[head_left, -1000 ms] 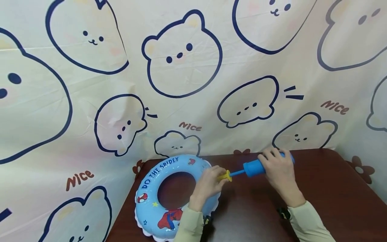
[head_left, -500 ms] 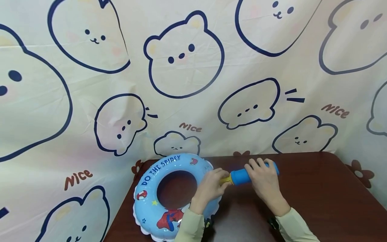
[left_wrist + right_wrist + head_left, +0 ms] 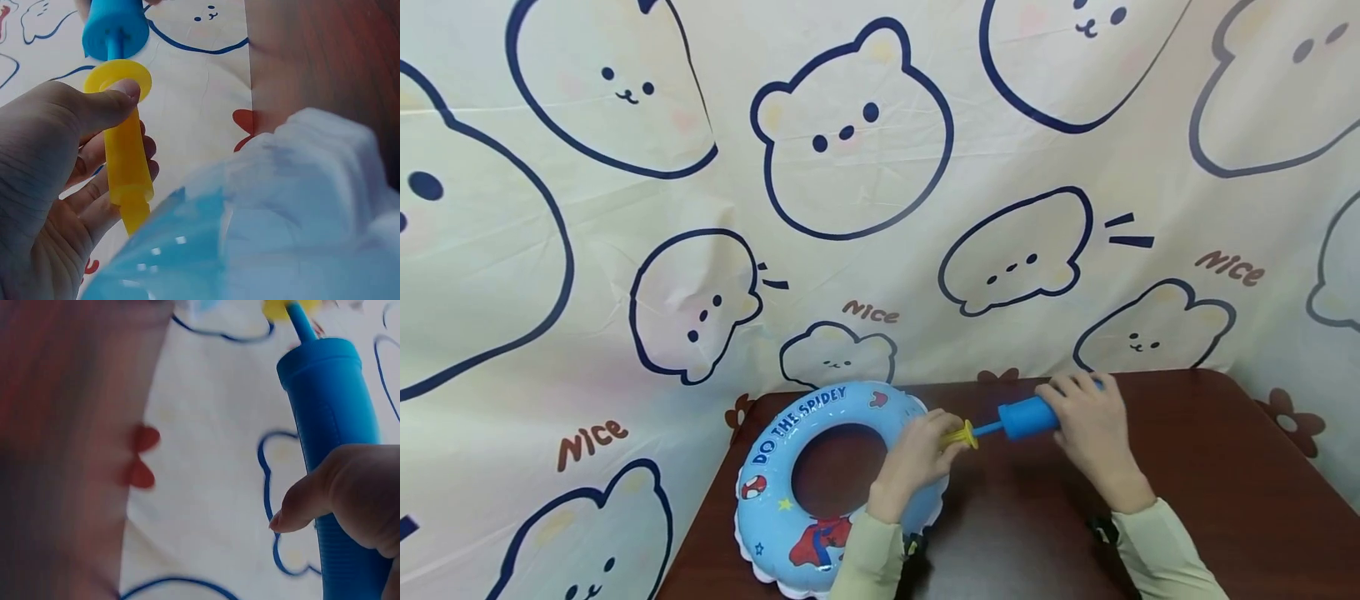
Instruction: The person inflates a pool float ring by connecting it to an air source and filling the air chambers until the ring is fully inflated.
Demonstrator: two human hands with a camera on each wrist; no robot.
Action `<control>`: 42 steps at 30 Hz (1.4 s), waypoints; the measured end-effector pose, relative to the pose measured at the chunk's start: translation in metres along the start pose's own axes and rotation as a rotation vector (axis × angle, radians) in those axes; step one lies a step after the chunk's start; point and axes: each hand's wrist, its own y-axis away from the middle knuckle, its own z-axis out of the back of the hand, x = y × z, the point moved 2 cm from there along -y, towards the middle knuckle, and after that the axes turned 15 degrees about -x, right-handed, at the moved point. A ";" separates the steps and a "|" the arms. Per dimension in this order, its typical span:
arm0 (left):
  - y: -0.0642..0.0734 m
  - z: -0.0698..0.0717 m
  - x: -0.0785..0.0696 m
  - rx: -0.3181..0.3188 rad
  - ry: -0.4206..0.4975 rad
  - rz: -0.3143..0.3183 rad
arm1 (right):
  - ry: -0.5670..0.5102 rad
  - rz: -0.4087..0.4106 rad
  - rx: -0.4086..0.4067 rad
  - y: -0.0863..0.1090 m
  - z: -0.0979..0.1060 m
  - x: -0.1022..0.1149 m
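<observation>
An inflated light-blue swim ring [image 3: 758, 518] with cartoon prints stands tilted on the table's left part. My left hand [image 3: 913, 462] is at its right side, gripping the yellow nozzle end [image 3: 127, 150] of a hand pump, thumb just under the round flange. The yellow tip runs down behind the ring's edge; whether it sits in a valve is hidden. My right hand [image 3: 1093, 433] grips the pump's blue barrel [image 3: 334, 406], thumb along its side. A stretch of thin blue rod [image 3: 988, 428] shows between barrel and yellow flange.
The dark brown table [image 3: 1022, 533] extends to the right and in front of the hands. Behind it hangs a pale cloth [image 3: 865, 275] printed with cartoon bears. Dark straps with small devices sit at both wrists.
My right hand pushed the blue barrel left until it met the yellow flange, then drew it back right, baring the rod again. The left hand and swim ring stay almost in place.
</observation>
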 end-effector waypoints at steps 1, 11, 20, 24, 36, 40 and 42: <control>0.000 0.000 0.001 -0.001 -0.001 0.003 | 0.002 -0.006 -0.010 -0.001 0.003 -0.006; 0.000 0.000 0.003 -0.013 0.028 0.027 | 0.051 -0.059 -0.100 -0.007 0.031 -0.046; 0.001 0.001 0.001 -0.032 -0.001 0.013 | 0.109 -0.031 -0.101 -0.009 0.021 -0.023; 0.000 0.000 0.000 -0.043 -0.008 0.001 | 0.094 -0.006 -0.105 -0.009 0.011 -0.003; 0.003 -0.006 -0.002 -0.021 -0.030 -0.007 | 0.020 0.096 -0.055 0.004 -0.011 0.047; 0.002 -0.005 -0.004 -0.014 -0.036 -0.012 | 0.004 0.103 -0.041 0.006 -0.015 0.051; 0.001 -0.003 -0.005 -0.012 -0.026 -0.006 | -0.004 0.092 -0.028 0.006 -0.016 0.049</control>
